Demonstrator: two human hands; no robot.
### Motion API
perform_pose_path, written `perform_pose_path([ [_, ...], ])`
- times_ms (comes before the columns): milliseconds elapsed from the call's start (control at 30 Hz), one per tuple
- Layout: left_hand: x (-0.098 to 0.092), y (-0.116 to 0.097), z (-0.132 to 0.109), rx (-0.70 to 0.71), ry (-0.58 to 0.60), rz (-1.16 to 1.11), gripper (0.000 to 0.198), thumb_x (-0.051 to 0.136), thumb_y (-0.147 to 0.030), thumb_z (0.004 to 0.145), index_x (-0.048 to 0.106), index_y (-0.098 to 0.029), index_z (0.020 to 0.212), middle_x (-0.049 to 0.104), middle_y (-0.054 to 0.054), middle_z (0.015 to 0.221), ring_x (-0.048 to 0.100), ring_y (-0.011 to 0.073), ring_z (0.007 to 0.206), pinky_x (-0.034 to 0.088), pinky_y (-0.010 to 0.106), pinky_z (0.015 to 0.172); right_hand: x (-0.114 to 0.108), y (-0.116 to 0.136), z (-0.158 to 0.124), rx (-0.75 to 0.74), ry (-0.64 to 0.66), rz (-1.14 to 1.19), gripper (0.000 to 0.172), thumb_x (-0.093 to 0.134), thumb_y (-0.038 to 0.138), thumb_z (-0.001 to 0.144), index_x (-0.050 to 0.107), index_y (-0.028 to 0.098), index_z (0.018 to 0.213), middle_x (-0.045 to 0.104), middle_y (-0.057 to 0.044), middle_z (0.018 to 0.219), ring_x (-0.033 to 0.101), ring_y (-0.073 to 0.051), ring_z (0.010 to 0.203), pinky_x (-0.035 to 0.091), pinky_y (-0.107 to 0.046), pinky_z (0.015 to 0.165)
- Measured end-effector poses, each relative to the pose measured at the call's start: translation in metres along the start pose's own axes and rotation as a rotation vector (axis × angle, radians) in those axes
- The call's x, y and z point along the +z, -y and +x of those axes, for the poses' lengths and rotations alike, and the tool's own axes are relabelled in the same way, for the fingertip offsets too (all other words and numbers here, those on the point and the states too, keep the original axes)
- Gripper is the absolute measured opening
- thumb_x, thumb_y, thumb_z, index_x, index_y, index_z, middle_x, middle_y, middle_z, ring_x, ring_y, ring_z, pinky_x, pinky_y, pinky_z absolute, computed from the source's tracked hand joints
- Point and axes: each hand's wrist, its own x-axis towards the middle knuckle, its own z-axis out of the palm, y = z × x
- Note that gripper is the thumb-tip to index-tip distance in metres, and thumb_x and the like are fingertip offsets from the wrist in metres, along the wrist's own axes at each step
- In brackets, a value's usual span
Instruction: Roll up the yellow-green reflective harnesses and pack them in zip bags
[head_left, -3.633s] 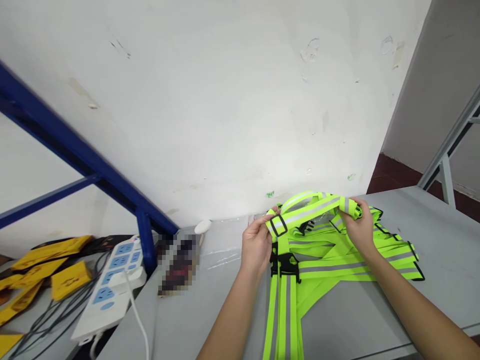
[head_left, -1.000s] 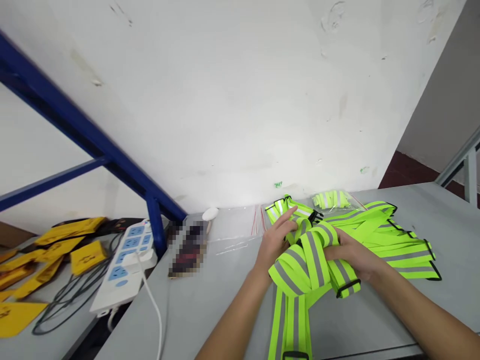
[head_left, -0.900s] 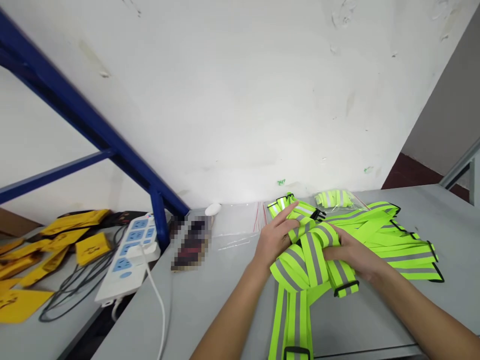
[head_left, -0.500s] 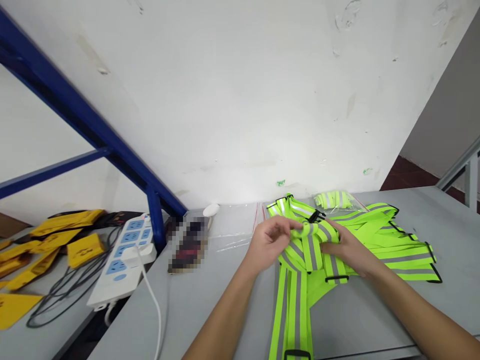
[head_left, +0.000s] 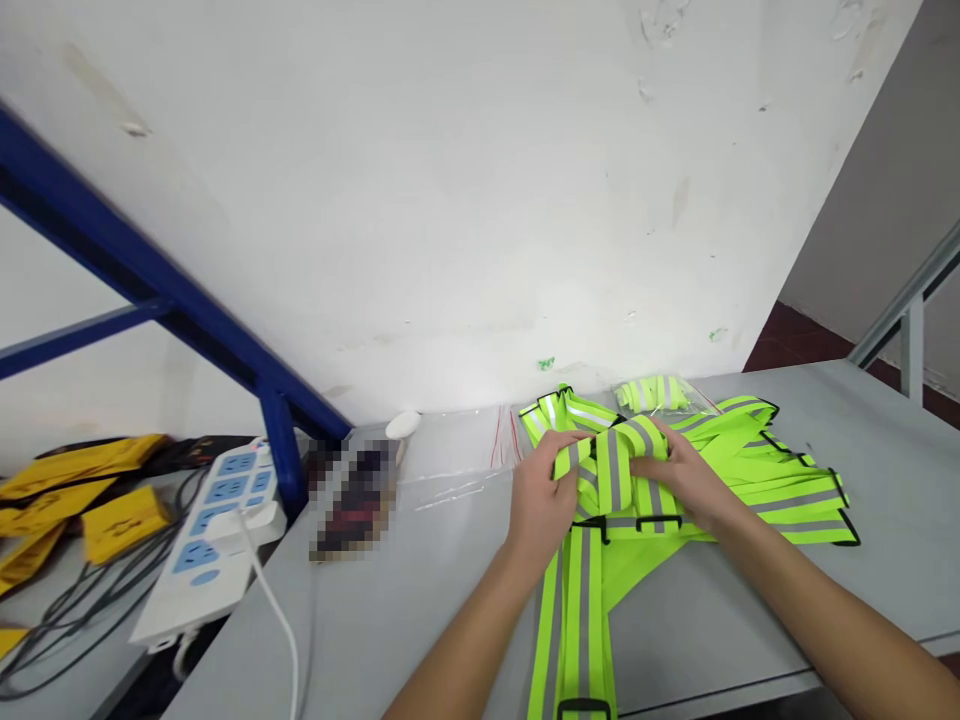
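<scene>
A neon-green reflective strap vest (head_left: 611, 470) with grey stripes and black buckles lies bunched on the grey table (head_left: 420, 610). My left hand (head_left: 541, 497) grips the folded bundle from its left side, fingers curled over the top. My right hand (head_left: 679, 478) clasps the same bundle from the right. Two long straps (head_left: 574, 620) of the vest trail down toward the table's near edge. More green vests (head_left: 780, 475) are spread flat to the right.
A clear bag (head_left: 664, 393) with a folded green vest lies by the wall, with empty clear bags (head_left: 457, 465) to its left. A white power strip (head_left: 214, 535), cables and yellow items (head_left: 112, 520) sit at the left beside a blue frame post (head_left: 281, 465).
The strap I held stretched between both hands has been gathered into a folded bundle. Both hands have lowered it and closed in on it near the table.
</scene>
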Motion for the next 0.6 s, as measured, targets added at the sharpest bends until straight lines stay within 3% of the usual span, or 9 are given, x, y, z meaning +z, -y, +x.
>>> perform_pose_path([
  [67,0.007,0.003,-0.003,0.114,-0.019,0.056,0.043,0.043,-0.001,0.075,0.061,-0.024,0.107,0.067,0.002,0.115,0.058,0.021,0.114,0.041,0.038,0.104,-0.001,0.002,0.002,-0.027,0.012,0.03,0.056,0.072,0.028,0.07,0.055,0.026,0.124,0.071,-0.002,0.095,0.068,-0.023,0.079,0.054,-0.037,0.072],
  [133,0.014,0.004,-0.005,0.163,0.069,0.149,0.048,0.042,0.001,0.074,0.06,-0.024,0.111,0.062,0.003,0.128,0.052,0.0229,0.124,0.033,0.044,0.111,-0.004,0.001,0.006,-0.076,-0.022,-0.035,0.048,0.07,0.026,0.07,0.059,0.025,0.117,0.071,-0.001,0.091,0.066,-0.021,0.074,0.052,-0.034,0.068],
  [233,0.019,-0.001,-0.008,0.12,0.246,0.215,0.046,0.046,-0.01,0.083,0.054,-0.024,0.126,0.045,0.006,0.147,0.04,0.0274,0.135,0.031,0.048,0.112,-0.01,-0.003,0.01,-0.131,-0.075,-0.182,0.037,0.07,0.025,0.069,0.064,0.023,0.105,0.068,0.001,0.084,0.06,-0.017,0.066,0.047,-0.029,0.06],
  [333,0.015,-0.011,-0.01,0.008,0.318,0.065,0.048,0.043,-0.027,0.093,0.041,-0.025,0.141,0.038,0.008,0.151,0.033,0.0268,0.14,0.029,0.045,0.113,-0.016,-0.003,0.012,-0.133,-0.03,-0.193,0.039,0.072,0.027,0.066,0.065,0.023,0.104,0.068,0.002,0.081,0.058,-0.017,0.064,0.045,-0.029,0.06],
  [467,-0.001,-0.019,-0.003,-0.203,0.366,-0.227,0.046,0.044,-0.038,0.095,0.042,-0.03,0.14,0.042,0.006,0.149,0.037,0.0255,0.138,0.035,0.04,0.11,-0.02,0.004,0.008,-0.067,0.011,-0.178,0.048,0.075,0.028,0.064,0.063,0.024,0.11,0.069,0.002,0.086,0.062,-0.02,0.071,0.047,-0.031,0.066],
  [600,-0.009,-0.014,0.005,-0.455,0.486,-0.412,0.087,0.071,-0.035,0.079,0.021,-0.034,0.149,0.053,0.012,0.139,0.061,0.0257,0.11,0.053,0.038,0.086,-0.019,0.011,0.002,-0.079,0.159,-0.234,0.04,0.073,0.024,0.065,0.066,0.023,0.105,0.069,0.001,0.089,0.063,-0.021,0.078,0.048,-0.031,0.069],
])
